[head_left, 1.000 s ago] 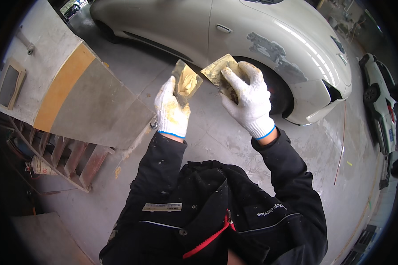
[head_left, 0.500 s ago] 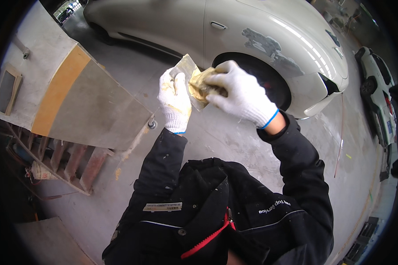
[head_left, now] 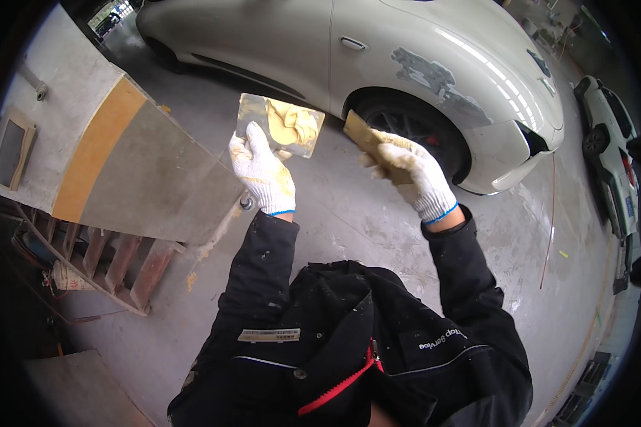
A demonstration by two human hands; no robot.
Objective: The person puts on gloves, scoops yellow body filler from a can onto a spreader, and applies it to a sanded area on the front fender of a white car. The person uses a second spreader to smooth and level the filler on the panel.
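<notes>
My left hand [head_left: 263, 167], in a white knit glove, is closed on a flat rectangular mixing board [head_left: 252, 110], thumb on its upper face. A heap of yellow putty [head_left: 292, 122] lies on the board. My right hand [head_left: 421, 174], gloved the same way, grips a putty spreader [head_left: 362, 132] smeared with yellow. The spreader is held up to the right of the board, apart from it. Beyond my hands stands a white car [head_left: 278, 35] with grey patched areas [head_left: 424, 71] on its body above the wheel [head_left: 406, 128].
At my left is a worktable [head_left: 157, 164] with an orange strip [head_left: 96, 153] and a caster [head_left: 246, 201] at its corner. Reddish slats [head_left: 121, 260] show beneath it. Another white car [head_left: 609, 146] stands at the far right. A thin rod or line [head_left: 548, 249] crosses the floor.
The spreader has come away from the putty as my right hand moved right and down. My left hand has shifted left, and the board's face with its putty now shows more fully.
</notes>
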